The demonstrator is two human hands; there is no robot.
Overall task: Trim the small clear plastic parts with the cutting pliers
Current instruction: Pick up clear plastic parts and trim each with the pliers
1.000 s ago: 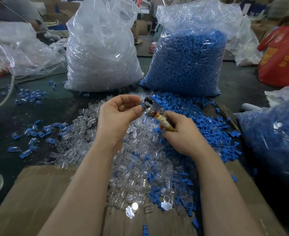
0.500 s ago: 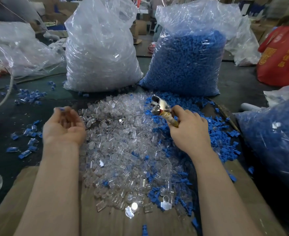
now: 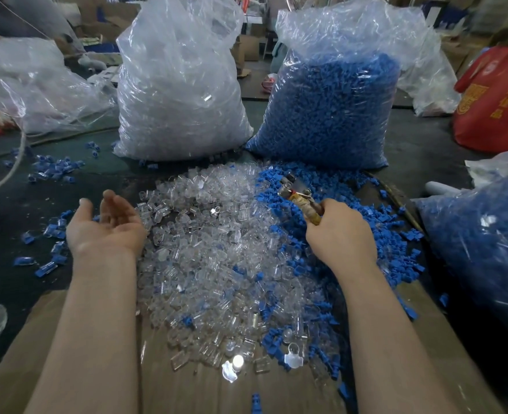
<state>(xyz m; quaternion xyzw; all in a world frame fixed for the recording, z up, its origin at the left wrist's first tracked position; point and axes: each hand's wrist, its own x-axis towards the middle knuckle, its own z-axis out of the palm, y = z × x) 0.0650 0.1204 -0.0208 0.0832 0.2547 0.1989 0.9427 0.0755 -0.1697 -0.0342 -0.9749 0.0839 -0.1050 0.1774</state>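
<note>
Left hand [image 3: 106, 227] barely shifted, spread palm-up at clear parts [image 3: 211, 252] pile edge, right hand [image 3: 341, 234] gripping pliers [image 3: 299, 197]

Blocked at twelve by two bags [image 3: 184, 94], at three by another [image 3: 483, 249]; bare table [image 3: 4, 282] at nine, cardboard [image 3: 202, 392] at six.

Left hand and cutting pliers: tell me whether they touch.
Apart. The head view shows the left hand open, palm up, with clear parts between it and the cutting pliers held by the right hand.
</note>
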